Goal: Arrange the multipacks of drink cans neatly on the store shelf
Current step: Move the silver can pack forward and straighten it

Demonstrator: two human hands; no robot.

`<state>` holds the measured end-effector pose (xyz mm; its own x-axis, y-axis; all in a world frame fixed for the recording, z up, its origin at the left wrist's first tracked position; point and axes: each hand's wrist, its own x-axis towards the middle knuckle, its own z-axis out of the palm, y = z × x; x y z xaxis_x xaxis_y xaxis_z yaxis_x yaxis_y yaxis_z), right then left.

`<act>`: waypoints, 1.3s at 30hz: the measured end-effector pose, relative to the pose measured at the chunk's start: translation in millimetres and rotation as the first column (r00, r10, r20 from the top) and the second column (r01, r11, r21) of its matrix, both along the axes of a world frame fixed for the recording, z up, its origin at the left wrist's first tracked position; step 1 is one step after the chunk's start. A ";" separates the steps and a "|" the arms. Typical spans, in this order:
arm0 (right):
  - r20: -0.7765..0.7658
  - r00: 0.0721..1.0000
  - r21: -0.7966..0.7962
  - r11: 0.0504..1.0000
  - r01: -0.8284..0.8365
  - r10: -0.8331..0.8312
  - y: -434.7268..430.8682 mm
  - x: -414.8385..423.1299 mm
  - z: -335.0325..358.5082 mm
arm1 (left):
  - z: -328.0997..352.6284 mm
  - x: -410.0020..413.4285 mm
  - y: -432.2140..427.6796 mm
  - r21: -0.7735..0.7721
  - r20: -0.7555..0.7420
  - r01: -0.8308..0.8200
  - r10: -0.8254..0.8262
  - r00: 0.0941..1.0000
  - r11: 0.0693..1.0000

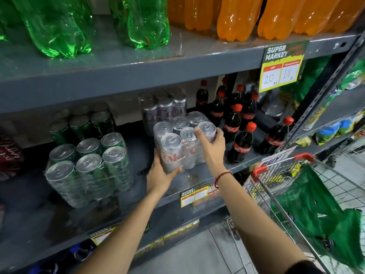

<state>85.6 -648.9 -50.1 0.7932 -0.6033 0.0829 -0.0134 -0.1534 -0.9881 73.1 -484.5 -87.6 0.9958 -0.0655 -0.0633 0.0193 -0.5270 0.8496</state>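
Shelf gap (pixel 138 165) open — cola bottles (pixel 242 144) (right) block.

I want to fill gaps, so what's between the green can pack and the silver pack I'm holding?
Only bare shelf separates the front green can pack from the silver pack, per the head view.

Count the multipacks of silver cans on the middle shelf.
2. One silver multipack is held at the shelf front between the left hand and right hand; another silver pack stands behind it. More may be hidden.

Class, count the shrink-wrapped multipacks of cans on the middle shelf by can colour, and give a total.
Green can multipacks: 2
Silver can multipacks: 2
Total: 4
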 end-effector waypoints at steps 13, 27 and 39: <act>-0.184 0.865 0.016 0.882 -0.471 0.466 -44.4 -31.0 -56.6 | -31.4 -14.4 0.3 0.099 0.063 -0.042 0.036 0.997 0.994; -0.132 0.945 -0.098 0.945 -0.312 0.299 -41.9 -73.1 -70.7 | -41.8 -66.3 0.2 0.057 0.178 -0.123 0.111 0.978 0.991; -0.123 0.964 -0.132 0.959 -0.251 0.235 -32.6 -81.0 -69.3 | -48.0 -60.1 6.1 0.146 0.238 -0.137 0.100 0.966 0.980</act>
